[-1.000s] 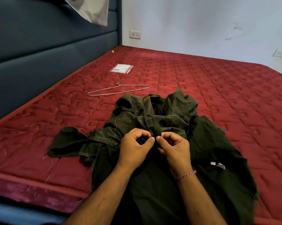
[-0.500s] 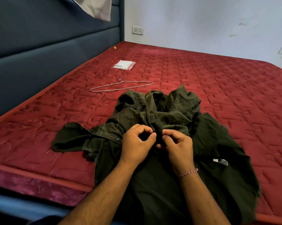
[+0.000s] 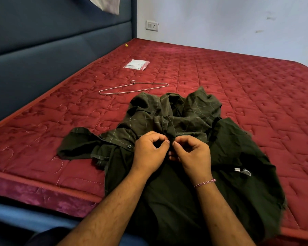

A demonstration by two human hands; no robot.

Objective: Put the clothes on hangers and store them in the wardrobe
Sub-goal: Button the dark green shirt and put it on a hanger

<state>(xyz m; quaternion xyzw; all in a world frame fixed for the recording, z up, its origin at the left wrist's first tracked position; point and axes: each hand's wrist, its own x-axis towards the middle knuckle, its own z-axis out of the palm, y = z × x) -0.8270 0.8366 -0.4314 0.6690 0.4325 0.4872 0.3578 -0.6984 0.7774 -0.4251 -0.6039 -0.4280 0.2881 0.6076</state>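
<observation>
Pinching dark green shirt (image 3: pixel 167 183) fabric at mattress (image 3: pixel 238 89) near edge: left hand (image 3: pixel 149 151) and right hand (image 3: pixel 192 155), fingertips nearly meeting. Beyond shirt, wire hanger (image 3: pixel 133 87) lies flat toward left edge. Farther, small plastic packet (image 3: pixel 137 64).

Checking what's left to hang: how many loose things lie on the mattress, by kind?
Dark green checked shirt: 1
Wire hanger: 1
Clear plastic packet: 1
Small yellow bit: 1
Total: 4
</observation>
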